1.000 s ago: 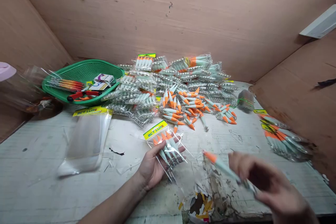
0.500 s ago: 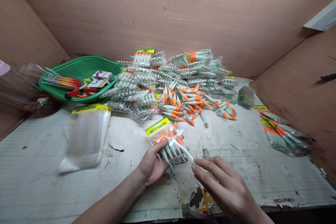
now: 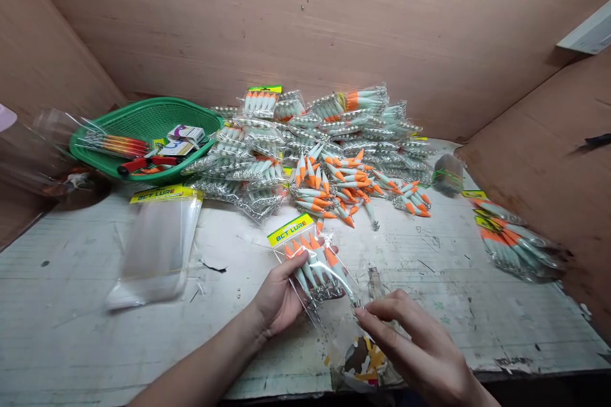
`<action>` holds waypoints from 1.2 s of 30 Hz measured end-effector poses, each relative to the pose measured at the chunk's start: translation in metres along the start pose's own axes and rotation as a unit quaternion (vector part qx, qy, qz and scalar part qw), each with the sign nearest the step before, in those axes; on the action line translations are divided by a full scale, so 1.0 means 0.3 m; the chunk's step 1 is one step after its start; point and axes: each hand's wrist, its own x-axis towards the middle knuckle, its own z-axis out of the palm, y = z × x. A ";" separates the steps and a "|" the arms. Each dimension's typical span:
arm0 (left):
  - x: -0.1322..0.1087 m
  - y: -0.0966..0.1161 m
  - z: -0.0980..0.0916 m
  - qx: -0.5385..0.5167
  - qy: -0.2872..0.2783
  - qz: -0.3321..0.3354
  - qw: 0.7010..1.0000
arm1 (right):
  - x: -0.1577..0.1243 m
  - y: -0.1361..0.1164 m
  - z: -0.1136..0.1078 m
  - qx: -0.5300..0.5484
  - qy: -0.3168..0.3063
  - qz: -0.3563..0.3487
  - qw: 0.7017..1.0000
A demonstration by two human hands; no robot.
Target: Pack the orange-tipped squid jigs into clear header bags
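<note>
My left hand (image 3: pixel 281 292) is closed around a clear plastic bag (image 3: pixel 292 229) with a yellow header. Several orange-tipped, pale fishing lures (image 3: pixel 310 270) lie side by side inside it, hooks toward me. Between the thumb and fingertips of my right hand (image 3: pixel 415 337) is the hooked tail of one more fishing lure (image 3: pixel 342 280), whose orange end reaches into the bag's right side. Just beyond the bag, loose lures of the same colours (image 3: pixel 353 184) lie in a heap on the table.
Behind the loose lures rises a pile of filled bags (image 3: pixel 252 165). A stack of flat bags (image 3: pixel 155 248) lies to the left, before a green basket (image 3: pixel 109 114) holding red-handled pliers. More filled bags (image 3: pixel 515 241) rest at the right. The table (image 3: pixel 62 324) has a torn patch near its front edge.
My right fingers have slid back to the lure's hooked end, now more exposed, and bent closer together. The bag in my left hand has shifted very slightly.
</note>
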 end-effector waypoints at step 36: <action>-0.011 -0.012 0.001 0.079 -0.043 -0.049 0.995 | 0.061 -0.019 0.050 -0.026 0.072 0.093 0.993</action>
